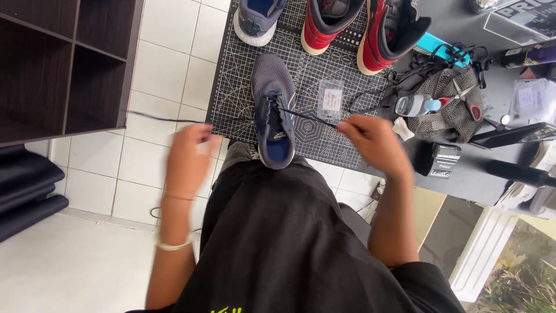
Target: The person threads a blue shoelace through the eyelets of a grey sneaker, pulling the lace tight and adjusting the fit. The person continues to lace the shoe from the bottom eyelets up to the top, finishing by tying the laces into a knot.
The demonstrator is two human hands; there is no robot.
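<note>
I see my left hand (188, 156) and right hand (373, 142) each pinching an end of the dark lace (307, 117), pulled taut through the grey sneaker (273, 110); lower eyelets look threaded, upper ones remain.

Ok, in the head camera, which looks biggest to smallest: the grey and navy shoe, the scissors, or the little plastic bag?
1. Grey and navy shoe, clearly the biggest.
2. Scissors and small clear plastic bag: they look about alike, so I can't rank them.
</note>
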